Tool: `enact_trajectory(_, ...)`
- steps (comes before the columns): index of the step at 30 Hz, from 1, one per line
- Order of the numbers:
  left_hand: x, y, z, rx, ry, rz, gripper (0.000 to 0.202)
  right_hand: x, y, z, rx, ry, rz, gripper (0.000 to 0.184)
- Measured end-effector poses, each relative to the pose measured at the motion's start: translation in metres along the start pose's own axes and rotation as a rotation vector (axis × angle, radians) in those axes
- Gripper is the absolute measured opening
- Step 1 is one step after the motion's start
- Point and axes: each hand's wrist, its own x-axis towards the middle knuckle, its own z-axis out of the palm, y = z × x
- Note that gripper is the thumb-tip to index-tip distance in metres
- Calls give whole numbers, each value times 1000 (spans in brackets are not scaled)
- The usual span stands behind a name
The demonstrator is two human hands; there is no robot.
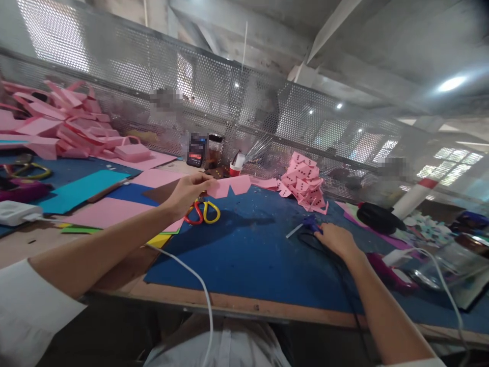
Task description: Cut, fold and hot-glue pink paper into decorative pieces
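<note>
My left hand (194,187) pinches one end of a pink notched paper strip (234,186), raised above the blue work mat (244,260). Just below that hand lie scissors with red and yellow handles (211,212). On the right, my right hand (336,237) is closed around the back of a blue glue gun (311,223), low over the mat. A whitish glue stick (294,232) pokes out toward the left, and a black cord trails from the tool. Part of the grip is hidden by my fingers.
Pink cut pieces with dark dots (303,181) are heaped behind the mat. A larger pile of pink paper parts (72,125) stands at far left. A phone (196,149) and a red-white cup (236,164) stand by the mesh partition (229,102). A white cable (202,285) crosses the front edge.
</note>
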Motion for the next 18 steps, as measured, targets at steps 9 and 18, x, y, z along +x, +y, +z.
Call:
enact_trajectory(9,-3,5,0,26,17,-19,23,-5,7,-19,403,193,83,41)
enact_trajectory(18,6,-3,-6,8,-1,-6,26,-26,-70,-84,1735,-17,-345,28)
